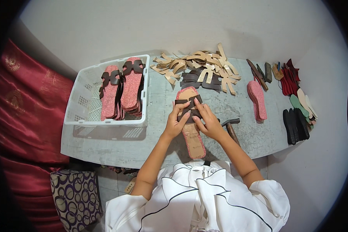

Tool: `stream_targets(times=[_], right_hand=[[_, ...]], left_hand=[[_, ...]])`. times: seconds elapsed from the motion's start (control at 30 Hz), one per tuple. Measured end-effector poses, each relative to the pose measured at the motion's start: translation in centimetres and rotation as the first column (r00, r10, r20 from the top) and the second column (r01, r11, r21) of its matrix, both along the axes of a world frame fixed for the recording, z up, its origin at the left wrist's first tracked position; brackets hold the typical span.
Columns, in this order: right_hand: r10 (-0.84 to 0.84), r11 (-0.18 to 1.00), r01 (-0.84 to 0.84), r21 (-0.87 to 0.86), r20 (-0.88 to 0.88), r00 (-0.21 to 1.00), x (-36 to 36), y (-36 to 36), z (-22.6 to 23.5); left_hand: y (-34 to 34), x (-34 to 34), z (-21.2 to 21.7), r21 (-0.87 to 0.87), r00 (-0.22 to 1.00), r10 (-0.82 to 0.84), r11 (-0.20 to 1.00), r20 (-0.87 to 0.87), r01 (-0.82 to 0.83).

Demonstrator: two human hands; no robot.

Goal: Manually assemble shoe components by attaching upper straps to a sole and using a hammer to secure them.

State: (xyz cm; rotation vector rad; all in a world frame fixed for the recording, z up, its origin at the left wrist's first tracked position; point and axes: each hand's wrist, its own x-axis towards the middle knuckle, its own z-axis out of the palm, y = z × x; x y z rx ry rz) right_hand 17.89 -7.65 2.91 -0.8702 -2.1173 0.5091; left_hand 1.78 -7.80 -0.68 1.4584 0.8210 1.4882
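In front of my body I hold a sandal sole (193,144), its tan face up and its rim pink-patterned. A dark brown strap (180,101) lies folded across its middle, under my fingers. My left hand (175,123) grips the left side, thumb and fingertips pressing on the strap. From the right, my right hand (211,124) does the same, its fingertips close to the left ones. The sole's toe end points away from me, the heel end toward me. What lies beneath the sole is hidden.
At left, a white plastic basket (85,123) holds pink sandals (132,87) with brown straps. Behind my hands are beige strap pieces (208,58) and stacked dark straps (193,79). A hammer (232,129), pink soles (256,101), tools (258,75) and black soles (295,125) lie to the right.
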Motion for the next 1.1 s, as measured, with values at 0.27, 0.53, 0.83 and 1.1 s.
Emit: stream_targets(times=[0.27,0.53,0.83,1.1], right_hand=[[-0.032,1.000,0.031,-0.002,-0.055,0.998,3.6,-1.2,1.3],[-0.110,0.983,0.087,-0.164,-0.131,0.985,10.3,-3.1,1.9],[-0.341,0.886,0.245,-0.394,-0.194,0.920,18.6,-5.1,1.1],[-0.615,0.774,0.406,-0.485,-0.427,0.663,29.8,-7.1,-4.2]], left_hand=[[-0.3,1.6,3.7,-0.112,0.967,-0.171,0.982,-0.188,0.151],[-0.2,7.7,6.3,-0.369,0.886,-0.454,0.842,-0.095,0.392],[1.3,17.5,3.8,-0.441,0.857,-0.513,0.758,0.051,0.480],[2.5,27.5,2.4,-0.471,0.861,-0.480,0.728,0.169,0.498]])
